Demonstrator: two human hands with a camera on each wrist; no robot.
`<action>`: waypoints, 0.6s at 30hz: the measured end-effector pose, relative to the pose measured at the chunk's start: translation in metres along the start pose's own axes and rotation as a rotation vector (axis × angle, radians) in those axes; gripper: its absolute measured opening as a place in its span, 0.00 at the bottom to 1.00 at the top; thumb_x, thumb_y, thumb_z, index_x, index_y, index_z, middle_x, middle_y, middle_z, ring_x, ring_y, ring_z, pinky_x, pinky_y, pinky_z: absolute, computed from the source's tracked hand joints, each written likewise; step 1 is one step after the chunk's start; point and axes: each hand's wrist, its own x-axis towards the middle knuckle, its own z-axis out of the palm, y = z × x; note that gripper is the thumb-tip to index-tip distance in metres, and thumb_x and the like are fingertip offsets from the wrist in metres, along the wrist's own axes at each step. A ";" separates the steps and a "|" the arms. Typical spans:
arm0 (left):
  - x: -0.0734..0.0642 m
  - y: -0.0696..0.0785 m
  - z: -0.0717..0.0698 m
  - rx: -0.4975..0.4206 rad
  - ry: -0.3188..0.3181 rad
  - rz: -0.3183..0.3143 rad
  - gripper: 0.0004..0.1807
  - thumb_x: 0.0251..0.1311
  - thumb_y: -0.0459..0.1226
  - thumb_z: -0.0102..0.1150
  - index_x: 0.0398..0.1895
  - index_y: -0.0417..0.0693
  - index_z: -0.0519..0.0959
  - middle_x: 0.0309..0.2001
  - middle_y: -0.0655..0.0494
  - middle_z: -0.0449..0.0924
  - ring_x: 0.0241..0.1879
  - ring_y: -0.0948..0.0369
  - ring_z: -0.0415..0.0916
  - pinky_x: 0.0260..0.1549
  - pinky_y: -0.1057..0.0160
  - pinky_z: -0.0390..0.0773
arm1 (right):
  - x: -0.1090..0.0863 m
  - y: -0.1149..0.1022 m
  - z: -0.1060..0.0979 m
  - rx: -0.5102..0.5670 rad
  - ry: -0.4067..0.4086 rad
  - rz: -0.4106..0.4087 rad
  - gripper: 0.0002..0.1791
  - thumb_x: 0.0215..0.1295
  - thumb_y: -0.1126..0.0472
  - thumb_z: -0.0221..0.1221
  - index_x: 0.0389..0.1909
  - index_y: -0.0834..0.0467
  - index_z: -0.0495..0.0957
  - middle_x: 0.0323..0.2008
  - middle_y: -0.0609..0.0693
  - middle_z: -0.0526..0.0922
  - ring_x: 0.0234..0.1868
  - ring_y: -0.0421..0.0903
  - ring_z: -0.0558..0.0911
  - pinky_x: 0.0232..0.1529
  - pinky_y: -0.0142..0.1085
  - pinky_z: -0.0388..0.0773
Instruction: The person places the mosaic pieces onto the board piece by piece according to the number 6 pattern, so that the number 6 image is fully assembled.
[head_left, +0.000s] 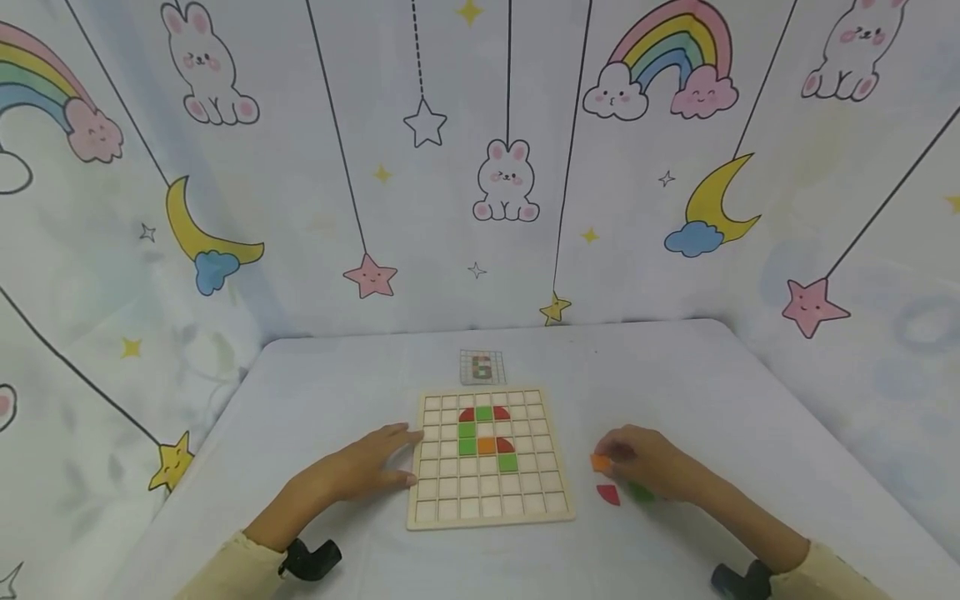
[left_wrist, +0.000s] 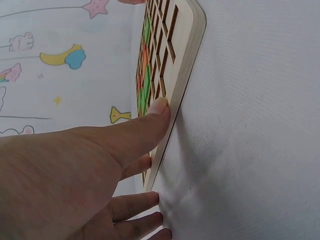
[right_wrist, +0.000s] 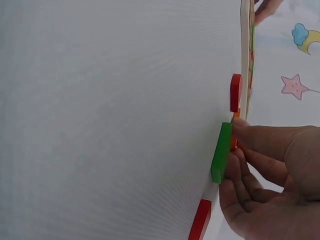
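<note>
A wooden grid board (head_left: 491,507) lies on the white table, with red quarter-circle, green square and orange square tiles set in its upper middle cells. My left hand (head_left: 360,467) rests at the board's left edge, thumb and fingers straight, the thumb tip on its rim in the left wrist view. Right of the board, my right hand (head_left: 648,460) pinches an orange tile (head_left: 600,463) between thumb and fingers. Close by lie a red quarter-circle tile (head_left: 608,495) and a green tile (right_wrist: 222,152), the latter partly under the hand in the head view. Another red tile (right_wrist: 201,220) shows in the right wrist view.
Behind the board lies a small gridded pattern card (head_left: 482,367) with a coloured figure on it. A cloth printed with rabbits, stars and moons (head_left: 450,208) hangs behind and beside the table. A black wrist device (head_left: 311,560) is on the left forearm.
</note>
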 end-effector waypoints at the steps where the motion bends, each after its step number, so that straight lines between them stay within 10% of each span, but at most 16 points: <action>1: 0.000 0.000 0.000 0.003 0.001 0.000 0.40 0.69 0.51 0.68 0.79 0.46 0.67 0.79 0.34 0.60 0.79 0.37 0.58 0.76 0.35 0.61 | 0.000 0.000 0.000 -0.004 0.004 -0.009 0.11 0.67 0.65 0.70 0.49 0.55 0.84 0.47 0.45 0.85 0.52 0.47 0.83 0.59 0.51 0.84; 18: 0.000 0.003 -0.001 0.012 -0.002 -0.009 0.41 0.69 0.51 0.68 0.79 0.45 0.67 0.79 0.34 0.60 0.79 0.37 0.58 0.76 0.35 0.62 | 0.030 -0.026 0.013 -0.031 0.104 -0.044 0.11 0.68 0.60 0.69 0.49 0.54 0.85 0.47 0.45 0.85 0.52 0.46 0.82 0.59 0.50 0.84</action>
